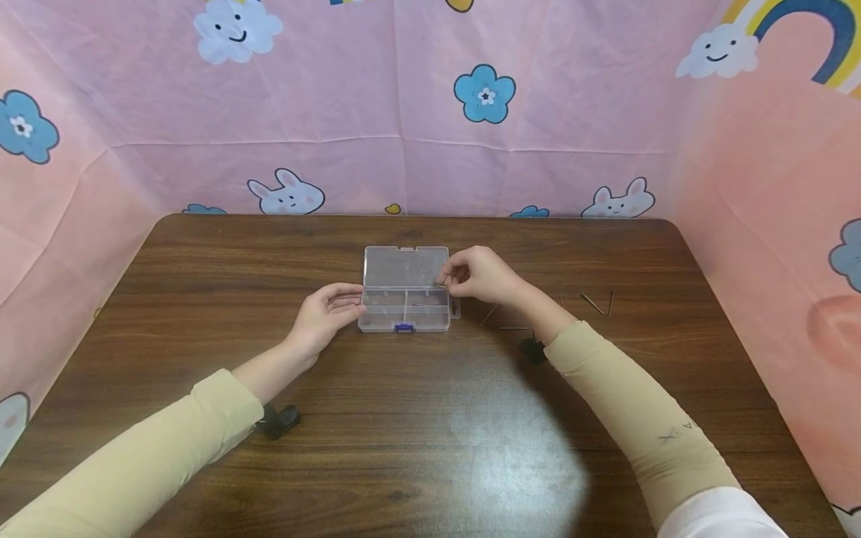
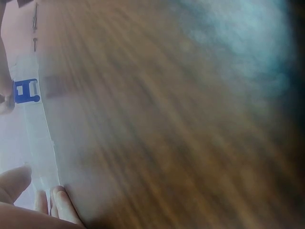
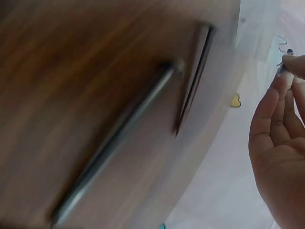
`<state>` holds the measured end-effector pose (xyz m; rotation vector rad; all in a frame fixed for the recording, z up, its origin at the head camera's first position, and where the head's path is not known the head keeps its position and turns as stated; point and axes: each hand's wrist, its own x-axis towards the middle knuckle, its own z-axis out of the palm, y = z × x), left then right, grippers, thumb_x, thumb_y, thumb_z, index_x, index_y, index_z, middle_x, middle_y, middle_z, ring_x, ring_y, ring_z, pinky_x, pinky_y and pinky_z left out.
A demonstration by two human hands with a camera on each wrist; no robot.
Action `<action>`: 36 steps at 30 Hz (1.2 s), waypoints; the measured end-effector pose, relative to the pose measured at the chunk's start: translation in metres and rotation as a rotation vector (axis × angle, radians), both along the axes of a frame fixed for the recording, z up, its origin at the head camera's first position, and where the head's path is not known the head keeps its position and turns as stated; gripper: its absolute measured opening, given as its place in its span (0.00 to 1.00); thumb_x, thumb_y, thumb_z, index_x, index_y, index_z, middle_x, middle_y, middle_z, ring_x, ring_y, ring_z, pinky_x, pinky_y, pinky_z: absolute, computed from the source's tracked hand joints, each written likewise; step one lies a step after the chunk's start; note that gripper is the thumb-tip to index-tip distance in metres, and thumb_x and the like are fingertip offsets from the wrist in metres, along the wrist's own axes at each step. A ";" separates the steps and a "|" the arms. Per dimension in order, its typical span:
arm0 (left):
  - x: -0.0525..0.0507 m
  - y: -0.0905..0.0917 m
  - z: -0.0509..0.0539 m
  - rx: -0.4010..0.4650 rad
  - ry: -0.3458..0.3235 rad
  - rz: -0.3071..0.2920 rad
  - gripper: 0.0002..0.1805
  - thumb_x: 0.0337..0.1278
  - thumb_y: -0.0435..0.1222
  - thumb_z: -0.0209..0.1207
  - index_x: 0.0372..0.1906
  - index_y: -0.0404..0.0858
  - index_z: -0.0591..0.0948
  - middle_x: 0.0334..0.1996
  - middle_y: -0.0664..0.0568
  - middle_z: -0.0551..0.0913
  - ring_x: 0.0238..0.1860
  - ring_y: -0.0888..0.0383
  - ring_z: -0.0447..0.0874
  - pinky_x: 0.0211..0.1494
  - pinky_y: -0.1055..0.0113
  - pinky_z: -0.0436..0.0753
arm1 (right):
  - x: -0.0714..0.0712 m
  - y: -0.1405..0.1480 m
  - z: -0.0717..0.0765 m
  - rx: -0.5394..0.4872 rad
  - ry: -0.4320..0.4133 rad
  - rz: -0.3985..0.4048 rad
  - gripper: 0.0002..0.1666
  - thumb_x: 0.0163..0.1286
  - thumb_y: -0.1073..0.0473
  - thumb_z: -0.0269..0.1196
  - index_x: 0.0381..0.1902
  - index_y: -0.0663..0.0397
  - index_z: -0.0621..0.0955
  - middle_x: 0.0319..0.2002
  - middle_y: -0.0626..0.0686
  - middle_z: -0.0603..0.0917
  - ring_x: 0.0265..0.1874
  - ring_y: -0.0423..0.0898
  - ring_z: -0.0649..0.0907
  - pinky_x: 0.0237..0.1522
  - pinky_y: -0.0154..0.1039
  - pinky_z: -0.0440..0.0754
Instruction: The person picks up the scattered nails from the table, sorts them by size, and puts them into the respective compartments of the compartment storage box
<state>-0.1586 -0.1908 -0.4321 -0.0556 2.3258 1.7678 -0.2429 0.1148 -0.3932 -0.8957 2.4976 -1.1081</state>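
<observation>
A clear plastic compartment box [image 1: 427, 326] with a blue latch [image 1: 403, 328] lies on the table, its lid [image 1: 406, 267] swung back. At its left side my left hand [image 1: 321, 317] rests with fingers fairly straight, fingertips touching the box wall; the left wrist view shows the thumb [image 2: 18, 182] at the box too. Over the right part of the box, near the lid's hinge, my right hand [image 1: 480, 273] pinches a small nail [image 1: 439, 285] between thumb and fingertips. A few thin pieces lie inside the compartments, too small to make out clearly.
Several loose nails [image 1: 593, 303] lie on the brown wooden table [image 1: 377, 463] right of the box, partly under my right forearm. Two nails look large in the right wrist view, one being the nearer nail [image 3: 116, 140]. A patterned pink cloth [image 1: 356, 97] surrounds the table.
</observation>
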 end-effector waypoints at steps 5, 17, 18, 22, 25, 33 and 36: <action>0.000 0.000 0.000 -0.008 -0.004 -0.005 0.27 0.74 0.31 0.62 0.72 0.27 0.72 0.70 0.31 0.76 0.67 0.51 0.79 0.58 0.88 0.80 | 0.002 -0.013 -0.001 0.015 -0.008 0.022 0.09 0.68 0.70 0.66 0.42 0.61 0.91 0.38 0.56 0.93 0.36 0.44 0.87 0.43 0.35 0.89; 0.000 0.001 0.001 0.013 0.001 -0.003 0.27 0.74 0.30 0.62 0.72 0.26 0.72 0.71 0.30 0.76 0.72 0.41 0.75 0.58 0.88 0.79 | 0.008 -0.028 -0.002 0.101 0.062 0.059 0.08 0.69 0.69 0.68 0.41 0.57 0.92 0.40 0.54 0.94 0.39 0.45 0.91 0.44 0.34 0.90; 0.000 0.001 0.002 0.016 -0.002 -0.002 0.27 0.74 0.30 0.62 0.72 0.26 0.72 0.71 0.30 0.75 0.72 0.40 0.75 0.58 0.88 0.79 | 0.008 -0.029 -0.003 0.112 0.075 0.059 0.08 0.69 0.69 0.69 0.42 0.57 0.92 0.40 0.53 0.94 0.39 0.45 0.91 0.45 0.34 0.90; 0.001 0.000 0.002 0.009 -0.006 -0.004 0.28 0.74 0.31 0.62 0.73 0.27 0.72 0.71 0.31 0.75 0.73 0.40 0.75 0.58 0.88 0.79 | 0.011 -0.029 -0.004 0.148 0.120 0.065 0.08 0.71 0.67 0.69 0.43 0.55 0.92 0.42 0.51 0.94 0.40 0.44 0.90 0.45 0.36 0.90; 0.001 0.000 0.002 -0.002 -0.004 -0.002 0.27 0.74 0.30 0.62 0.73 0.27 0.72 0.71 0.31 0.75 0.72 0.40 0.75 0.58 0.88 0.79 | 0.013 -0.028 -0.005 0.148 0.135 0.074 0.08 0.72 0.67 0.68 0.44 0.55 0.92 0.42 0.52 0.94 0.41 0.45 0.90 0.45 0.37 0.90; 0.001 0.001 0.003 -0.023 -0.011 -0.001 0.27 0.74 0.30 0.62 0.72 0.27 0.72 0.70 0.31 0.76 0.71 0.41 0.76 0.57 0.89 0.79 | 0.012 -0.021 -0.008 0.039 0.089 0.083 0.07 0.70 0.70 0.69 0.43 0.58 0.90 0.41 0.54 0.91 0.40 0.45 0.87 0.46 0.35 0.89; 0.000 0.001 0.003 -0.021 -0.017 0.001 0.27 0.74 0.30 0.62 0.72 0.27 0.72 0.70 0.31 0.76 0.72 0.41 0.76 0.57 0.89 0.79 | 0.013 -0.015 -0.006 -0.005 0.085 0.079 0.08 0.69 0.71 0.69 0.43 0.60 0.90 0.41 0.55 0.91 0.40 0.46 0.87 0.46 0.35 0.89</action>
